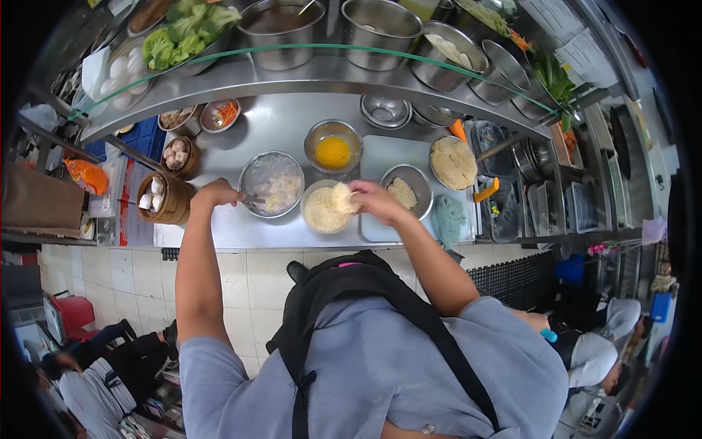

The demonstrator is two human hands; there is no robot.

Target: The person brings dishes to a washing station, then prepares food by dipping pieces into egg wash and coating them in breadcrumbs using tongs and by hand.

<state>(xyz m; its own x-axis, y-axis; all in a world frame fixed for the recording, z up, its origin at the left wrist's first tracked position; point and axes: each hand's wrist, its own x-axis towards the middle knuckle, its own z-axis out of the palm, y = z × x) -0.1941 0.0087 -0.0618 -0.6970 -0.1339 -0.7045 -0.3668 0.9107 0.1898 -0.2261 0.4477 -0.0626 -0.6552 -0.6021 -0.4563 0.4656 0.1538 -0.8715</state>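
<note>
My left hand (218, 193) is closed round the handle of a metal utensil (254, 199); its far end is lost in a steel bowl (247, 170) of pale, wet mixture. In my right hand (374, 202) is a crumb-coated piece of food (342, 199), held over the right side of a bowl of breadcrumbs (322, 218). Behind the crumbs stands a steel bowl of beaten egg (333, 152). A smaller steel bowl (424, 205) with some crumbs sits just right of my right hand, on a pale cutting board (374, 156).
Bamboo steamers (172, 205) stand at the left. A heaped bowl of crumbs (453, 162), a green cloth (449, 218) and an orange-handled tool (485, 190) are on the right. A steel shelf (292, 82) with broccoli (186, 36) and several pots overhangs the back. Other people are behind on both sides.
</note>
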